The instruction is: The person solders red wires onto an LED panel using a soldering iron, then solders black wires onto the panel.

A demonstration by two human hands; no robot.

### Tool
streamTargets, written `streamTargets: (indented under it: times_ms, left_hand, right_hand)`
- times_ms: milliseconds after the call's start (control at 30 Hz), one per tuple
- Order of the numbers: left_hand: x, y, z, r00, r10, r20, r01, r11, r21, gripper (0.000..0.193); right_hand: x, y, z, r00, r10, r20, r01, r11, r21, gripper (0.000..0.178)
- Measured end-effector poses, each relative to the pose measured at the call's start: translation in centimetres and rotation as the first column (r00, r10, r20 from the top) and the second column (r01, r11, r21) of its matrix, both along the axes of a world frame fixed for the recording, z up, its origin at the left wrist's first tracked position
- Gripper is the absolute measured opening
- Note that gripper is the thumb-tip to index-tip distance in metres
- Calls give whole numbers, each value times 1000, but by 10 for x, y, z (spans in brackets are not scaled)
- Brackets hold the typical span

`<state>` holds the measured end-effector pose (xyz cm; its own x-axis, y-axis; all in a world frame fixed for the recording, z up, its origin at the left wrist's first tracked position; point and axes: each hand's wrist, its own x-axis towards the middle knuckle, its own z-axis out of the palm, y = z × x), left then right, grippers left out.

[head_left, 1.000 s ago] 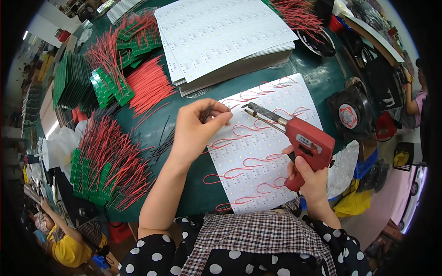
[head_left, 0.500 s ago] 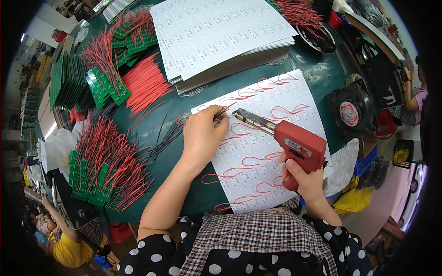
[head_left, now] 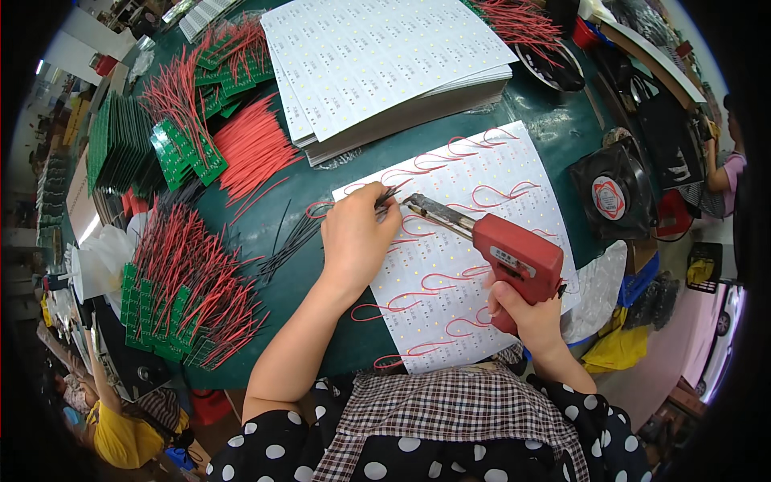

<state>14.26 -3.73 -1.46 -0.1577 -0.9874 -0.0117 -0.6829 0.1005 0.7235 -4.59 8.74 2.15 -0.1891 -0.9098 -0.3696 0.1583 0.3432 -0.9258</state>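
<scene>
A white circuit board sheet (head_left: 450,277) lies in front of me, with red wires (head_left: 438,281) looped in rows across it. Over its upper left part, my left hand (head_left: 359,233) pinches a bunch of thin black wires (head_left: 293,251); their short ends poke out past my fingertips and the long ends trail left on the table. My right hand (head_left: 526,315) grips a red soldering gun (head_left: 518,257) by its handle. The gun's tip sits close by the wire ends at my left fingertips; whether they touch I cannot tell.
Behind the sheet stands a tall stack of white board sheets (head_left: 385,60). To the left lie bundled red wires (head_left: 253,149) and green circuit boards (head_left: 161,317) with red and black leads. A black fan (head_left: 614,193) stands at right. A person in yellow (head_left: 128,434) works at far left.
The soldering gun has shifted slightly left and its body has tilted a little. My left hand has barely moved, still pinching the black wires.
</scene>
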Motion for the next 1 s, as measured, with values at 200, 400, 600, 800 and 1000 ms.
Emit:
streamTargets:
  times_ms: [200,400,600,800,1000]
  left_hand:
    - [0,1,6,998,-10,59,9,1000,13,18]
    - [-3,-3,34,996,-37,80,41,998,-49,20]
    - [-9,-5,16,975,-220,-18,220,973,66,16]
    - [-13,-4,2,991,-74,-108,76,997,7,11]
    - [-15,-6,-1,995,-58,-81,63,996,62,9]
  right_hand:
    - [-7,0,10,999,-24,43,27,996,-85,25]
    - [-15,-3,8,996,-58,74,69,987,-144,31]
    - [-17,-5,5,995,-64,80,73,989,-126,31]
    - [-18,-7,2,995,-47,90,57,992,-109,30]
    - [-16,-7,0,997,-33,69,38,996,-76,24]
